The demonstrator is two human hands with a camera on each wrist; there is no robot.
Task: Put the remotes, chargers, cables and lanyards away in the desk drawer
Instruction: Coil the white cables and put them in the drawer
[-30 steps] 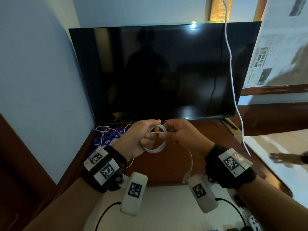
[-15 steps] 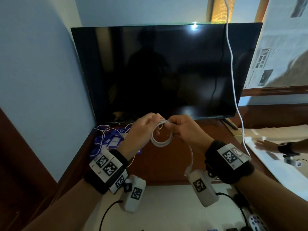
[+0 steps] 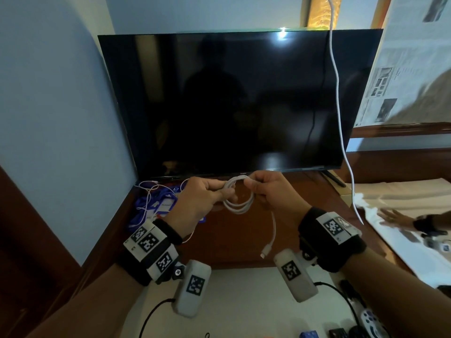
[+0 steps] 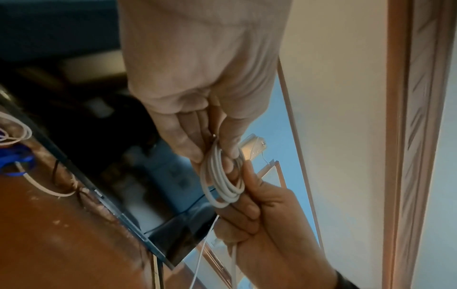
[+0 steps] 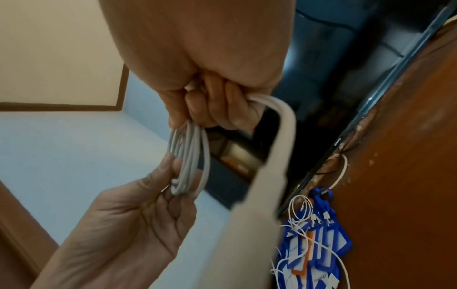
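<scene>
A white cable [image 3: 238,200] is wound into a small coil in front of the TV's lower edge. My left hand [image 3: 225,191] pinches the coil's left side and my right hand [image 3: 251,189] pinches its right side. The loose tail hangs down to a plug [image 3: 266,251]. In the left wrist view my left hand [image 4: 212,150] holds the coil [image 4: 222,179] from above, and the right hand [image 4: 249,195] holds it from below. In the right wrist view the coil [image 5: 188,162] sits between both hands. Blue lanyards with badge holders [image 3: 156,206] lie tangled with thin white cords on the desk's left corner.
A dark TV [image 3: 231,101] stands at the back of the brown desk [image 3: 231,240]. A long white cable [image 3: 339,113] hangs down at the right. Another person's hand [image 3: 395,217] rests on white sheets to the right. Small dark devices [image 3: 371,323] lie at the bottom right.
Both hands have turned the coil and shifted their hold on it. The hanging tail is shorter, and its plug shows. The other person's hand at the right has moved.
</scene>
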